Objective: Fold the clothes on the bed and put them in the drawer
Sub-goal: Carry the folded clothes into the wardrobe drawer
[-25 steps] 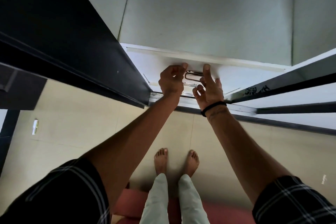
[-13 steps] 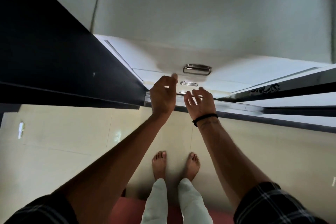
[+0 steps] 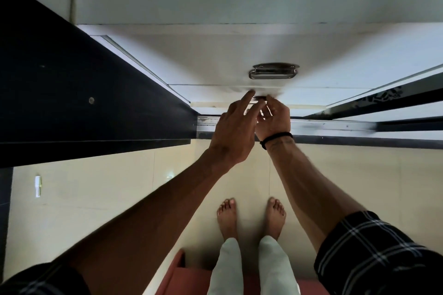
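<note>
Two white drawer fronts sit one above the other in the wardrobe. The upper drawer (image 3: 215, 55) has a free metal handle (image 3: 273, 71). The lower drawer (image 3: 323, 94) has a small metal handle (image 3: 260, 98), mostly hidden behind my fingers. My left hand (image 3: 233, 132) reaches up with its index finger straight, its tip touching the drawer front beside that handle. My right hand (image 3: 274, 117), with a black band on the wrist, has its fingers curled at the lower handle. No clothes are in view.
A black wardrobe panel (image 3: 84, 93) juts out on the left. A metal sliding track (image 3: 335, 126) runs along the floor at the wardrobe's foot. My bare feet stand on cream tiles, a red mat (image 3: 191, 280) behind them. A small white object (image 3: 37, 185) lies at the left.
Both hands have let go of the upper drawer's handle and dropped to the lower drawer's handle. The view has tilted down and closer.
</note>
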Action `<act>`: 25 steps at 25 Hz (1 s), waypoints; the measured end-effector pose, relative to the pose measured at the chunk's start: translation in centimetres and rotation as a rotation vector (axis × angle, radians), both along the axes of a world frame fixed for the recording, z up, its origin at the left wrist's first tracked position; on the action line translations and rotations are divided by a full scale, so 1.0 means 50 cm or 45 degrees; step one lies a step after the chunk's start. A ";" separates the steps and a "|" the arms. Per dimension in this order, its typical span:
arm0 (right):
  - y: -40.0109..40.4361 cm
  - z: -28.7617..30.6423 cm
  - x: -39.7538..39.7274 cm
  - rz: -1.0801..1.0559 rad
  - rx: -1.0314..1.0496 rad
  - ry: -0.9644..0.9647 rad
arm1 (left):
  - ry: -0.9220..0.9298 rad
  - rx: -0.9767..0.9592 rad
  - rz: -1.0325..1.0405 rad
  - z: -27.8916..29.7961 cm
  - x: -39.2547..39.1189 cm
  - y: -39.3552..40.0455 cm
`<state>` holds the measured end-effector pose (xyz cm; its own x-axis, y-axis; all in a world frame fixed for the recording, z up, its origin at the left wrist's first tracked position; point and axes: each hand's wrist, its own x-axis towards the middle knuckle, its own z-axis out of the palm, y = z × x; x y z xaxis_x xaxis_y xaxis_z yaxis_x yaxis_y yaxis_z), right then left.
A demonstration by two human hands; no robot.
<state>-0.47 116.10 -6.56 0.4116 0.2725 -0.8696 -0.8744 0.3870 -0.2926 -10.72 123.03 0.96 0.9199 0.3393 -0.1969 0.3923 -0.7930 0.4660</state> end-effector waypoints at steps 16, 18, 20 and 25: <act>-0.009 0.093 -0.052 0.148 -0.137 -0.152 | 0.034 0.313 -0.042 0.027 -0.040 -0.024; -0.031 0.091 -0.072 0.133 -0.123 -0.100 | -0.016 0.307 -0.023 0.046 -0.051 -0.039; -0.062 0.093 -0.107 0.129 -0.134 -0.055 | -0.052 0.203 0.025 0.058 -0.074 -0.064; -0.198 0.121 -0.278 0.019 -0.196 0.133 | 0.132 -0.024 0.063 0.086 -0.183 -0.155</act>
<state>-14.39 106.20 -0.53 0.3139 0.1384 -0.9393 -0.9083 0.3317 -0.2547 -19.85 115.28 5.24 0.8766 0.3789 -0.2966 0.4773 -0.7632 0.4355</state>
